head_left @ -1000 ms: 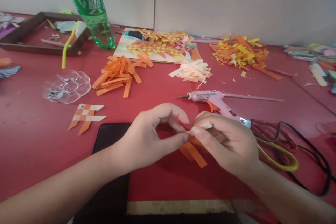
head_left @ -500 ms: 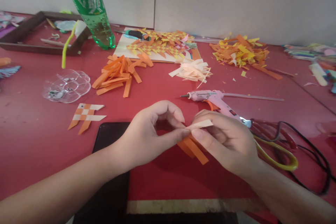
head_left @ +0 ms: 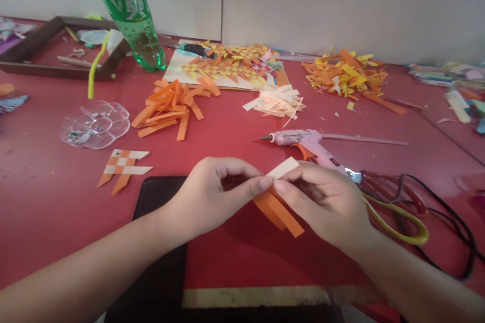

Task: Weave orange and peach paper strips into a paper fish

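Note:
Between my two hands I pinch paper strips: a cream strip (head_left: pixel 283 167) pointing up to the right and orange strips (head_left: pixel 282 212) hanging below. My left hand (head_left: pixel 223 197) grips them between thumb and fingers from the left. From the right, my right hand (head_left: pixel 326 197) pinches the same strips, thumb tip beside the left thumb. The point where the strips cross is hidden under my fingertips. Left of my hands lies a woven orange-and-cream paper fish (head_left: pixel 123 167) with a small eye.
A pink glue gun (head_left: pixel 303 141) lies just beyond my right hand, near yellow-handled scissors (head_left: pixel 419 234) and a black cable. Behind are orange strips (head_left: pixel 166 108), cream strips (head_left: pixel 278 100) and a green bottle (head_left: pixel 142 35). A black flat object (head_left: pixel 159 242) lies under my left forearm.
The cream strip has tilted more steeply upward and shows more of its flat face. Both hands have shifted slightly, still pinching the strips, and more of the orange strips shows.

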### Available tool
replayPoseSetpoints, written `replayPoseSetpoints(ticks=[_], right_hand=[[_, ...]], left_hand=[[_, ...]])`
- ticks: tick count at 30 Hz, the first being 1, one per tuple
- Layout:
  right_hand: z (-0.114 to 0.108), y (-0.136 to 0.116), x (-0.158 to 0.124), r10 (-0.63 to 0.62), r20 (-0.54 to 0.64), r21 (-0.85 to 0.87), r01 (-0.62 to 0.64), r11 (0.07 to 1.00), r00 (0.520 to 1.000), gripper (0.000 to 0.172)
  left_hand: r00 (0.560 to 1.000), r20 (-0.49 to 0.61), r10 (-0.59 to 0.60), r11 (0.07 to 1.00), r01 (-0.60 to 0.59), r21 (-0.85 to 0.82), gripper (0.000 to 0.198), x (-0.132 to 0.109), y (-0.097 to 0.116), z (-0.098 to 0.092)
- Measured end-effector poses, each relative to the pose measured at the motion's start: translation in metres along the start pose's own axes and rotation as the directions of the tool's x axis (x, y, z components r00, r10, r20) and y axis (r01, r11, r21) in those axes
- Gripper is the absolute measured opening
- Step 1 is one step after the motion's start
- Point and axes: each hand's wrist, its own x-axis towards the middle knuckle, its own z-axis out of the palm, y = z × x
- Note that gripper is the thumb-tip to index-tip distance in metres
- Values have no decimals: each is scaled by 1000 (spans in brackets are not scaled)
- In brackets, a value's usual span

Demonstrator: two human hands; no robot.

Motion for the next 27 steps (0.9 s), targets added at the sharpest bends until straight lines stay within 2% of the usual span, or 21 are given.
replayPoseSetpoints(ticks=[7,15,19,22,27], right_hand=[[-2,2,0,8,110,39,-13,999,994,20],[-2,0,1,8,85,32,-11,999,996,22],[-1,4,0,-36,83,15,35,999,996,16],[0,5,0,-56,93,-30,60,998,994,20],[-1,4,0,14,113,-35,-10,999,994,21]], left_hand=[[996,-78,50,992,-40,120,29,0,-1,-2],[986,-130,105,971,-73,229,27,-1,0,-1],[986,-127,105,971,-74,228,30,-2,-1,0],[987,-125,97,974,-68,216,30,-2,-1,0],[994,-94,48,992,-37,123,34,-2,2,-1]])
